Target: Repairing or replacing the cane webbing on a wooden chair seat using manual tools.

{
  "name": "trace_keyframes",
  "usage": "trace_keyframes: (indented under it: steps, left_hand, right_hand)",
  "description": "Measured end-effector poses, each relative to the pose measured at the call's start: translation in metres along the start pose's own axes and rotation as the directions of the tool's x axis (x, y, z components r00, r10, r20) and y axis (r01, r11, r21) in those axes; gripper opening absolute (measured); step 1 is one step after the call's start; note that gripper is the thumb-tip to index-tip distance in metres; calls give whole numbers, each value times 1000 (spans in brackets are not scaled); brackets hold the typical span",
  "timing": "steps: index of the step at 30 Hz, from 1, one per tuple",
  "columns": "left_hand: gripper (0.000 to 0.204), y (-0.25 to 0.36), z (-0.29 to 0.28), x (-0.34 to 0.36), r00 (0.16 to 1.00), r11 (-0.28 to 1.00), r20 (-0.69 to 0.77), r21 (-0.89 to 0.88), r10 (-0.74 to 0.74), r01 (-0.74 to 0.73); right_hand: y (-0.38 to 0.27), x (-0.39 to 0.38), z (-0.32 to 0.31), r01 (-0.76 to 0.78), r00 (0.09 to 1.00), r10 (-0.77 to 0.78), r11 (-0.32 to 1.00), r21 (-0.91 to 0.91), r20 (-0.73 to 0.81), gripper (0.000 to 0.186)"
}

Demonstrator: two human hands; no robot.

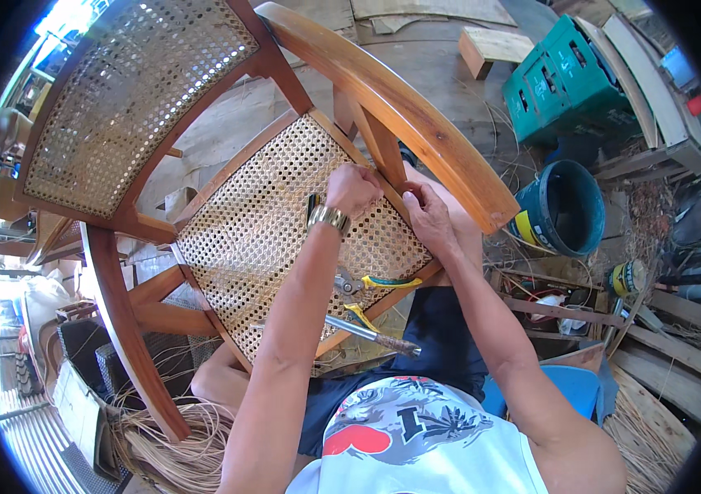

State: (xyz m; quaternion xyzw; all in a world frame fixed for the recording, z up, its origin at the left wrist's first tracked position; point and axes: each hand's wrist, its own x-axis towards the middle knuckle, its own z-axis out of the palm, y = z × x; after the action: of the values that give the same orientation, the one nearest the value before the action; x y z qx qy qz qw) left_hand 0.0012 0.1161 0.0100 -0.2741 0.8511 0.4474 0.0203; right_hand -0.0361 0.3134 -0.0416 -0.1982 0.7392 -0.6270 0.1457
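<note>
A wooden chair (pixel 416 123) with a woven cane seat (pixel 276 222) and cane back lies tilted across my lap. My left hand (pixel 352 188), with a gold watch on the wrist, is closed in a fist at the seat's far edge beside the armrest post. What it grips is hidden. My right hand (pixel 426 216) presses its fingers on the same edge of the frame, right next to the left hand. Yellow-handled pliers (pixel 371 284) and a metal tool with a wrapped handle (pixel 371 333) rest on the cane seat near my left forearm.
A dark blue bucket (pixel 565 206) stands to the right, with green plastic crates (pixel 569 78) behind it. Loose rattan strands (pixel 177 453) pile on the floor at lower left. Wood planks and scraps lie at the right. A blue stool (pixel 569 387) is under me.
</note>
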Motion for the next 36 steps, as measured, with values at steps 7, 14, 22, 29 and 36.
trace_keyframes:
  steps: [7,14,22,29,36]
  left_hand:
    - [26,2,0,-22,986,984,-134,161,102,-80]
    - [19,3,5,-39,963,812,51,-527,-264,250]
    - [22,7,2,-34,934,775,121,-528,-336,348]
    - [15,10,9,-22,910,849,59,-341,-409,404]
    - [23,27,15,-40,899,901,-79,9,-431,433]
  right_hand:
    - [-6,1,0,-113,994,113,992,-51,7,30]
    - [2,3,1,32,999,-36,977,-213,-15,31]
    - [-6,1,1,-19,1000,19,994,-105,-3,33]
    - [3,1,1,-18,1000,18,996,-92,4,32]
    - [-26,-8,0,106,994,-109,988,-117,-24,30]
